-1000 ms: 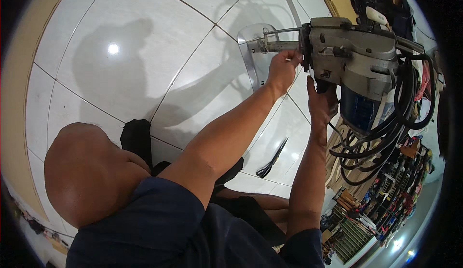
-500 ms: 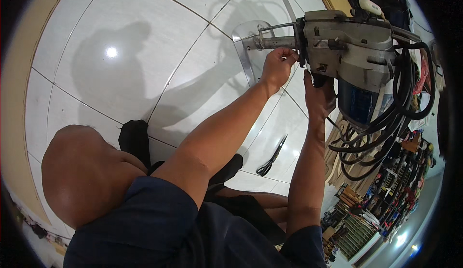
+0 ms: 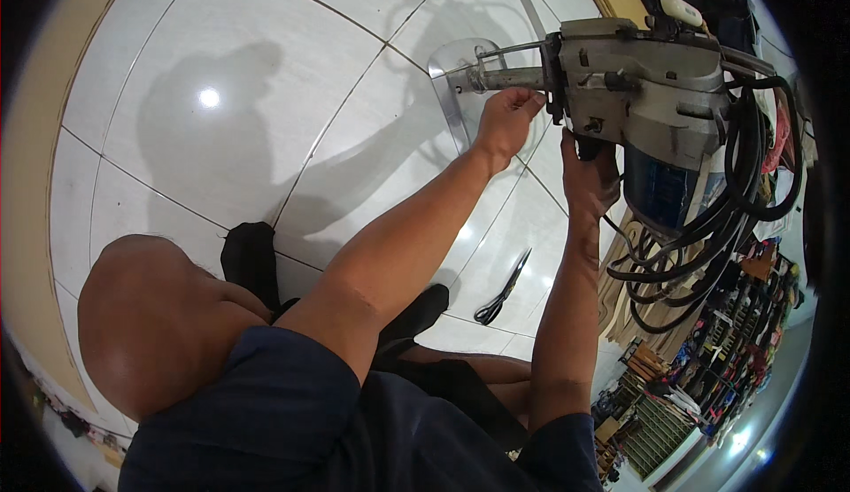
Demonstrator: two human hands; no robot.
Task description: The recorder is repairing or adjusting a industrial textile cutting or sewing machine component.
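A grey cloth-cutting machine (image 3: 655,67) with a blue motor housing stands on the tiled floor. Its flat metal base plate (image 3: 449,107) and upright post (image 3: 513,79) are on the left of the machine head. My left hand (image 3: 506,129) is closed in a pinch at the edge of the dark bracket (image 3: 553,76) near the post; whatever lies between the fingertips is too small to make out. Just right of it, my right hand (image 3: 591,178) wraps around a black part under the machine head, mostly hidden by the fingers.
Black-handled scissors (image 3: 502,293) lie on the floor between my forearms. A thick black cable (image 3: 660,272) hangs in loops from the machine. Crowded shelves (image 3: 730,350) run along the right. A tan board (image 3: 66,138) stretches along the left.
My left hand has shifted slightly left and down at the bracket, still pinched. My right hand stays at the machine. The whole view has moved a little.
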